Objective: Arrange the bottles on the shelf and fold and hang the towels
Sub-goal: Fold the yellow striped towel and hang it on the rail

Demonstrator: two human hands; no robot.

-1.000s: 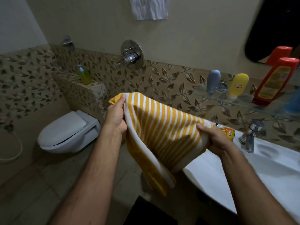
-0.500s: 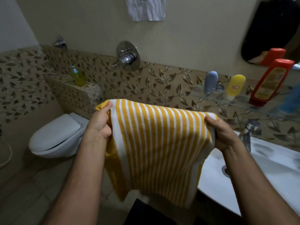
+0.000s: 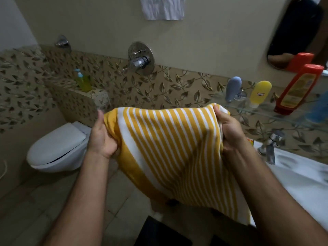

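A yellow and white striped towel [image 3: 170, 148] hangs spread between my hands in front of me. My left hand [image 3: 102, 137] grips its left edge, and my right hand [image 3: 229, 130] grips its right edge near the top corner. The lower part of the towel drapes down toward the sink. On the glass shelf [image 3: 266, 112] at the right stand a grey-blue bottle [image 3: 233, 88], a yellow bottle [image 3: 260, 93] and a red bottle [image 3: 299, 89], all cap down. A white towel [image 3: 163, 8] hangs on the wall at the top.
A white sink [image 3: 301, 178] with a chrome tap [image 3: 269, 146] lies at the right. A white toilet [image 3: 58, 148] sits at the left, with a green soap dispenser [image 3: 82, 80] on the tiled ledge above it. A chrome mixer valve [image 3: 140, 58] is on the wall. A mirror [image 3: 298, 29] hangs top right.
My hands have come closer together and slid down the towel's side edges. The towel now bulges toward me between them instead of hanging flat.
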